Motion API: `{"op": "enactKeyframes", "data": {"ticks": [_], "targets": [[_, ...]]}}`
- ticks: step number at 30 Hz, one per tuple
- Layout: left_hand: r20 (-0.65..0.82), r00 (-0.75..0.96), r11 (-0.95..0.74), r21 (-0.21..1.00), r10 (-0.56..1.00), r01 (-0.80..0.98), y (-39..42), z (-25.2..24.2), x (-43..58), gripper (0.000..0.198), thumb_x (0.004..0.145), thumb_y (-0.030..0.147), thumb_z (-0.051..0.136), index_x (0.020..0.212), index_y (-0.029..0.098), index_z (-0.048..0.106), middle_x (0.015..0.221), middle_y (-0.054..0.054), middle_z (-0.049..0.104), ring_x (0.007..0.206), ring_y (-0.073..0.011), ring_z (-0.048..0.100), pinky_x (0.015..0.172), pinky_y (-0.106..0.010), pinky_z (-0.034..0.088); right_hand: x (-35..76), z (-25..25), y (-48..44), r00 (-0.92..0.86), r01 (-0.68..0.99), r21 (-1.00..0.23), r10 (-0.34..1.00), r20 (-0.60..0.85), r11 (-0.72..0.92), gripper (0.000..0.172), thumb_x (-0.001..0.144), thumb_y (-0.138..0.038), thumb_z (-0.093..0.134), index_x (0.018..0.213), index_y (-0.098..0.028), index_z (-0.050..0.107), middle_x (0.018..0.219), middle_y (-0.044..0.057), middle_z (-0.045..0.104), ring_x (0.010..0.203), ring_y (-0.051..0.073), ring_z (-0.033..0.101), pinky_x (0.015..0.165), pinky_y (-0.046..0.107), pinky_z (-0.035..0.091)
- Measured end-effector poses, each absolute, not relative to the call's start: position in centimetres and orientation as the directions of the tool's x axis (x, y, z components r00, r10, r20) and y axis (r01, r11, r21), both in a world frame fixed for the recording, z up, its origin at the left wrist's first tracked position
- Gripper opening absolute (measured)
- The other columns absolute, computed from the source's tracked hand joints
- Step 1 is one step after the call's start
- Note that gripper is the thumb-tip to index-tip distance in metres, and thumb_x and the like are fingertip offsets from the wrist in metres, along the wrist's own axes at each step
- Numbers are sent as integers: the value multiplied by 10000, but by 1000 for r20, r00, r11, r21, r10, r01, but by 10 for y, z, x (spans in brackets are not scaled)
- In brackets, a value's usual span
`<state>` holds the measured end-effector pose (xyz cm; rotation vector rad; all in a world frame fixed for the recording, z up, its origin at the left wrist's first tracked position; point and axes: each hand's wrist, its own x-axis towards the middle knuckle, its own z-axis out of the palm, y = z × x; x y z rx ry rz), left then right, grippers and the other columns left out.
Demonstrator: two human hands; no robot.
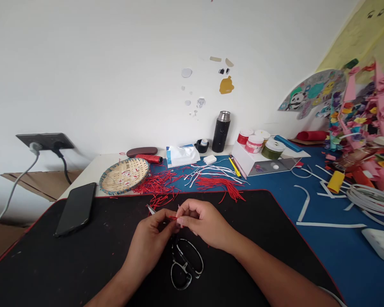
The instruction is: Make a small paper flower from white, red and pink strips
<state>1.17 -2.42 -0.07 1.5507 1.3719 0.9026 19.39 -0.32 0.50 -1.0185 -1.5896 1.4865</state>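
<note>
Working across my desk from the left: there's a wall socket [45, 140] with two plugged-in cords, then a black phone [76, 209] lying on a big black desk mat [51, 264] with red edging. Just past that, a woven bamboo tray [124, 175] sits on the blue tabletop [323, 204], right beside a messy pile of thin red strands [156, 182].

The action is in the middle, over the mat. The left hand [149, 243] has its fingers curled together, with a silvery metal tip [151, 209] poking out past them. Can't tell what tool that is, or exactly how it's being gripped. The right hand [208, 224] is almost touching it, with its fingertips [181, 220] pinched together on a tiny red strand [173, 218] between the two hands. Black-handled scissors [185, 264] lie closed on the mat just below.

Further right, a second bunch of red strands [219, 186] sits next to some white paper strips [211, 172]. Behind those are a black thermos [221, 132] and some small jars [254, 141]. At the far right, there's a big pink paper craft piece [368, 115].
</note>
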Motion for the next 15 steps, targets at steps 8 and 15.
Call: {"op": "enactKeyframes", "data": {"ticks": [8,15], "targets": [[-45,150,-8,942,988,335,-24,0,12,210,861,414,679,854,239,795,781,-18,787,755,-230,706,706,-292,503,195,3,0,-412,-27,-994,907,-83,-103,90,869,-247,659,914,-177,624,734,-29,628,483,65,449,442,194,325],[-46,176,-18,938,983,347,-24,-3,10,246,878,445,677,847,223,778,759,-14,757,726,-210,668,678,-281,476,195,1,1,-414,-46,-989,904,-109,-141,143,860,-294,672,921,-179,614,744,-16,639,478,69,448,431,203,311]]}}
